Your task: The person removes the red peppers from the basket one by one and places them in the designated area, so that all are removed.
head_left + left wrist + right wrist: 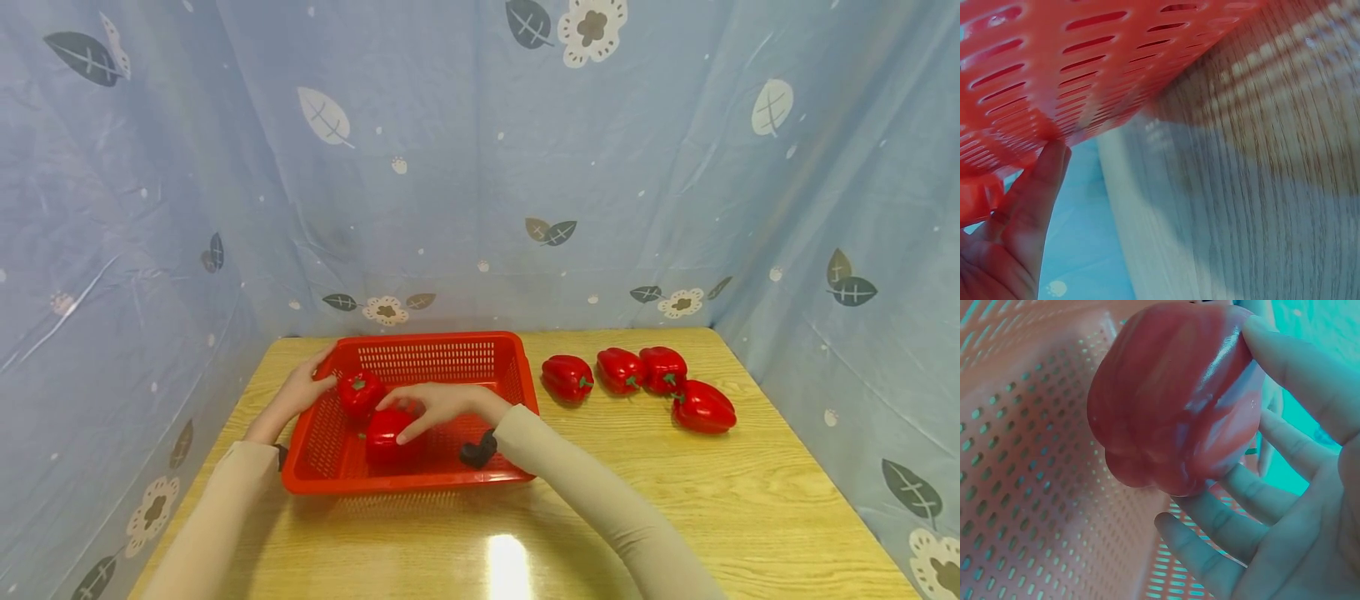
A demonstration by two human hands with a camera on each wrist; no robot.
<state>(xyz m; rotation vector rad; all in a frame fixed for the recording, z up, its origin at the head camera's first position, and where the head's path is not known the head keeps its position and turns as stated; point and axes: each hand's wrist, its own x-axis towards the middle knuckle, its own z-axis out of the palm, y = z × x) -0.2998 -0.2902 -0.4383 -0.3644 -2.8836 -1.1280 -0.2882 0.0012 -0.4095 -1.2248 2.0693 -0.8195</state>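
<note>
A red plastic basket (420, 483) with slotted walls stands on the table. My left hand (300, 390) holds its left rim, thumb over the inside and fingers along the outer wall. The left wrist view shows a finger (1038, 200) against the slotted wall. Inside the basket my right hand (442, 406) grips a red bell pepper (386, 437), thumb on one side and fingers curled round the other. That bell pepper (1169, 400) fills the middle of the right wrist view, close to the basket's wall. Another red bell pepper (360, 392) sits behind it, near the basket's left wall.
Right of the basket, several more red bell peppers lie on the wooden table (675, 517). The nearest to the basket is one bell pepper (567, 379); the farthest right is another (705, 407). A blue patterned curtain (450, 208) surrounds the table's back and sides.
</note>
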